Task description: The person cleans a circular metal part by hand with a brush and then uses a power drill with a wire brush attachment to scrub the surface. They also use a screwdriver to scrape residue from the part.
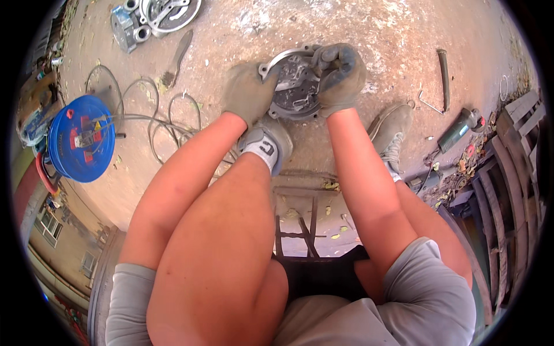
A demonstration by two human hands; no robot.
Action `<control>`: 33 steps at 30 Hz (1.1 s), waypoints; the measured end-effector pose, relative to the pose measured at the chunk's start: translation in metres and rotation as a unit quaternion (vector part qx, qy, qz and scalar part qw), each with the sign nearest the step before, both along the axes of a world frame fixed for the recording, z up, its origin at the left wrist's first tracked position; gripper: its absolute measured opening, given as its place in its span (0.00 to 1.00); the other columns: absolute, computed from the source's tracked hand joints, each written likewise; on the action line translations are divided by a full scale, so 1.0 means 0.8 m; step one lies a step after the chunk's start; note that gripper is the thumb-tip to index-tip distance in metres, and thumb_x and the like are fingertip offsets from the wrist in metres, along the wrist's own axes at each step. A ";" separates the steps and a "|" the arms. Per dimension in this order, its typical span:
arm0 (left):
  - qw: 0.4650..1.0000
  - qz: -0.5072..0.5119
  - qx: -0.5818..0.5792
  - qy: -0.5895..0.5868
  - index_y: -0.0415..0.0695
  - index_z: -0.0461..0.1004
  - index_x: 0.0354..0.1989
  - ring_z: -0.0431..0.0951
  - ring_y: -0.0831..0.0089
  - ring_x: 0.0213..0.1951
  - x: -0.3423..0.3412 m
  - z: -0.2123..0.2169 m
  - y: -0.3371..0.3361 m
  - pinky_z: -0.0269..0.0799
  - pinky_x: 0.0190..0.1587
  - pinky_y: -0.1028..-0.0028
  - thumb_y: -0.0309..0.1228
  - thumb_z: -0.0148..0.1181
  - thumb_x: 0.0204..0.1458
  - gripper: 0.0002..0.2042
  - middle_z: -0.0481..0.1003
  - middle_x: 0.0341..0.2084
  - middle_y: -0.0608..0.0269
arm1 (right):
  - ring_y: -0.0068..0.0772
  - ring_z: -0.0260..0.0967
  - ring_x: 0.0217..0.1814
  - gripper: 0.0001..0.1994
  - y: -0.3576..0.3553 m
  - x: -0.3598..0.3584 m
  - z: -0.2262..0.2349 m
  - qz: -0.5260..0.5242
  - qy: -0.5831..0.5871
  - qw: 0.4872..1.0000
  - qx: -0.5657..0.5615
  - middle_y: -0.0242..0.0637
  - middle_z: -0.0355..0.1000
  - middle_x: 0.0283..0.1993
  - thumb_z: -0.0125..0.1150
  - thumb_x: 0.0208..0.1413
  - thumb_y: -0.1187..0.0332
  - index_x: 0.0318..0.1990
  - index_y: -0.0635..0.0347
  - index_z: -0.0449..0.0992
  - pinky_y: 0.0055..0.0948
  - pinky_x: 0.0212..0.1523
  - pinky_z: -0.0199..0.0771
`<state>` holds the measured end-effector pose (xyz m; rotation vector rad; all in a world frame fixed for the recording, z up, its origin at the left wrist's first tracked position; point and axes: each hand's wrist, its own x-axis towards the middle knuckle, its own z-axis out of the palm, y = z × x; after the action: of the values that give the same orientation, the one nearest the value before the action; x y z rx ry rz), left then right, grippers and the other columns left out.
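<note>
A round cast-metal housing [295,86] with a dark, ribbed inside and lugs round its rim is just above the ground, in front of my feet. My left hand [249,89], in a worn grey-brown work glove, grips its left side, thumb at the inner edge. On the opposite side my right hand [340,75], gloved alike, is closed with curled fingers at the upper right rim. Whatever those fingers pinch, if anything, is hidden by the glove. The housing's underside does not show.
A brush-like tool [178,60], looped cable [153,115] and blue cable reel [81,138] lie to the left. More metal castings [156,23] sit at the far left. Rightward are a dark bar [444,79], hex key [430,104], angle grinder [459,131] and wooden pallets [508,190].
</note>
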<state>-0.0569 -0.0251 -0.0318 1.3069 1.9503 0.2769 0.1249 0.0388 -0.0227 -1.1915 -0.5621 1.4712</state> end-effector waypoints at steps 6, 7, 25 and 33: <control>0.999 0.004 -0.036 0.035 0.35 0.83 0.51 0.76 0.36 0.60 -0.006 -0.006 0.001 0.69 0.64 0.47 0.53 0.55 0.69 0.28 0.82 0.49 0.33 | 0.30 0.71 0.30 0.23 -0.018 0.022 -0.028 0.066 -0.190 0.978 0.057 0.37 0.77 0.31 0.51 0.70 0.55 0.28 0.64 0.77 0.34 0.35 0.73; 0.999 -0.010 -0.021 0.044 0.35 0.84 0.50 0.76 0.36 0.60 -0.008 -0.009 0.002 0.69 0.64 0.47 0.53 0.55 0.69 0.28 0.82 0.49 0.32 | 0.30 0.71 0.30 0.23 -0.011 0.024 -0.031 0.067 -0.178 0.981 0.043 0.36 0.77 0.31 0.51 0.70 0.55 0.28 0.64 0.78 0.34 0.35 0.73; 1.000 -0.015 0.012 -0.004 0.35 0.85 0.43 0.80 0.39 0.52 -0.016 -0.011 -0.003 0.70 0.61 0.47 0.56 0.54 0.68 0.30 0.83 0.41 0.36 | 0.37 0.70 0.29 0.09 0.011 0.011 -0.015 0.193 -0.238 0.938 0.164 0.39 0.74 0.30 0.58 0.66 0.69 0.33 0.63 0.77 0.34 0.34 0.72; 0.997 -0.011 0.035 -0.066 0.38 0.87 0.49 0.81 0.38 0.53 -0.013 0.004 0.009 0.71 0.62 0.48 0.56 0.57 0.67 0.29 0.84 0.42 0.36 | 0.36 0.73 0.32 0.25 0.082 0.084 -0.036 0.153 0.078 0.984 -0.037 0.39 0.72 0.30 0.42 0.76 0.53 0.34 0.64 0.76 0.38 0.37 0.81</control>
<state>-0.0670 -0.0180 -0.0285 1.3212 1.8290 0.4133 0.1923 0.1043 -0.0516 -1.0686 -0.6069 1.8439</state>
